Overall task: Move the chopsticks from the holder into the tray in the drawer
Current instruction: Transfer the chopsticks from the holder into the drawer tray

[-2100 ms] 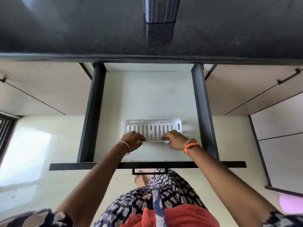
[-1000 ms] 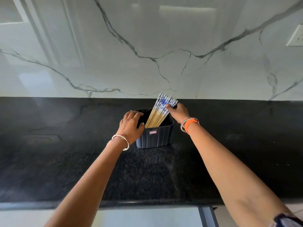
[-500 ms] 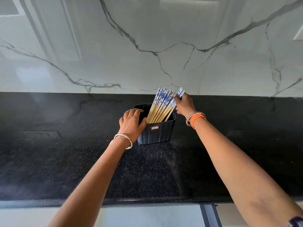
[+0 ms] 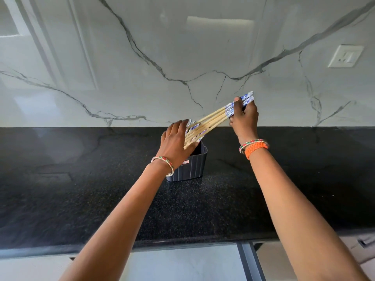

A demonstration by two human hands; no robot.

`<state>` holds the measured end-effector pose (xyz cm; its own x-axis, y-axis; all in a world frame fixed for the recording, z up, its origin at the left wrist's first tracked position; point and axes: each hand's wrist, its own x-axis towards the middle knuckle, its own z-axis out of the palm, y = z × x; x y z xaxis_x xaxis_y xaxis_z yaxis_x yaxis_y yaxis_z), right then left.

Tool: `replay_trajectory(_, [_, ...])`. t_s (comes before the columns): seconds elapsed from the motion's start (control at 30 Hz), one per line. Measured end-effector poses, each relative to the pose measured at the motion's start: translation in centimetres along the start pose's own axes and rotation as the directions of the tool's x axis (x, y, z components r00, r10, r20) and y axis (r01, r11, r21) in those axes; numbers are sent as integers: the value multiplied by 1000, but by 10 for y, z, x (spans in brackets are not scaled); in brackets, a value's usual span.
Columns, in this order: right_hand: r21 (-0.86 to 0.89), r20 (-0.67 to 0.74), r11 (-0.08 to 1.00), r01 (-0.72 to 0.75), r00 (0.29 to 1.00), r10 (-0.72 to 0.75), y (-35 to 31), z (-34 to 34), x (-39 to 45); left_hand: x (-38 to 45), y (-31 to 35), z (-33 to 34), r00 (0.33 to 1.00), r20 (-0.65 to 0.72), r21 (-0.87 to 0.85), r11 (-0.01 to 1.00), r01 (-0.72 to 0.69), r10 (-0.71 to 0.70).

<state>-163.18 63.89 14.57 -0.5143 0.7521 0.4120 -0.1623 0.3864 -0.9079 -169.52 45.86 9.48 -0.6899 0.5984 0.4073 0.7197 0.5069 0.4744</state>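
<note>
A dark ribbed holder (image 4: 193,165) stands on the black counter. My right hand (image 4: 243,116) grips the blue-and-white tops of several pale chopsticks (image 4: 211,120) and holds them slanted up to the right, their tips still near the holder's mouth. My left hand (image 4: 176,142) lies flat over the holder's top with its fingers spread against the remaining chopsticks (image 4: 191,126). The tray is out of sight. Only the open drawer's floor (image 4: 182,262) and its dark right side rail (image 4: 250,260) show below the counter edge.
The black speckled counter (image 4: 81,189) runs the full width. Behind it rises a white marble backsplash (image 4: 142,57) with a wall socket (image 4: 346,56) at the upper right. A cabinet front (image 4: 284,258) with a handle lies at the lower right.
My right hand has pulled a bundle of chopsticks up and to the right, out of the holder. My left hand has shifted from the holder's side onto its top.
</note>
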Motion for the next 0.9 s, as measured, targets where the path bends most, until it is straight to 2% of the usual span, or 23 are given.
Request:
replay_trajectory(0.13, [344, 60, 928, -146, 989, 134, -18, -9, -60, -20, 17, -14, 998, -17, 203, 978, -54, 59])
replay_trajectory(0.23, [419, 101, 873, -248, 969, 227, -20, -14, -108, -53, 16, -20, 999, -8, 298, 954, -40, 44])
replay_trajectory(0.3, [364, 123, 853, -374, 927, 354, -15, -20, -141, -86, 10, -21, 1000, 13, 323, 946, -21, 18])
replay_trajectory(0.33, [246, 102, 879, -409, 912, 396, -10, -24, -155, -102, 7, -20, 1000, 21, 339, 941, -13, 6])
replay_trajectory(0.37, [29, 53, 912, -410, 912, 408, -3, -29, -173, -123, 5, -18, 999, 43, 362, 932, -2, -14])
replay_trajectory(0.4, [-272, -31, 896, -352, 934, 357, 5, -35, -191, -142, 3, -16, 996, 79, 385, 923, 0, -33])
replay_trajectory(0.43, [-564, -85, 792, -234, 970, 226, 13, -42, -213, -161, 3, -12, 991, 122, 406, 914, -5, -49])
replay_trajectory(0.47, [-758, -29, 650, -56, 998, 52, 18, -48, -238, -182, 2, -8, 984, 165, 425, 905, -13, -64])
replay_trajectory(0.5, [-834, 147, 527, 164, 986, -74, 18, -50, -259, -197, 3, -4, 976, 202, 434, 901, -17, -79])
replay_trajectory(0.53, [-806, 375, 458, 374, 922, -93, 19, -53, -285, -217, 4, 0, 965, 244, 434, 901, -16, -100])
replay_trajectory(0.57, [-717, 569, 455, 528, 820, -56, 22, -56, -309, -235, 6, 4, 951, 288, 435, 900, -27, -111])
replay_trajectory(0.63, [-551, 781, 527, 647, 622, 54, 32, -66, -354, -276, 11, 14, 910, 399, 415, 907, -73, -109])
replay_trajectory(0.73, [-422, 897, 609, 671, 408, 172, 50, -90, -401, -341, 10, 27, 795, 592, 319, 945, -79, -133])
replay_trajectory(0.77, [-403, 911, 619, 674, 362, 198, 56, -98, -413, -361, 5, 28, 759, 636, 285, 957, -61, -141])
replay_trajectory(0.83, [-401, 915, 606, 687, 324, 238, 69, -113, -432, -398, -18, 25, 730, 659, 245, 969, 15, -178])
replay_trajectory(0.9, [-385, 922, 570, 725, 288, 257, 80, -125, -450, -429, -46, 18, 725, 626, 217, 957, 190, -286])
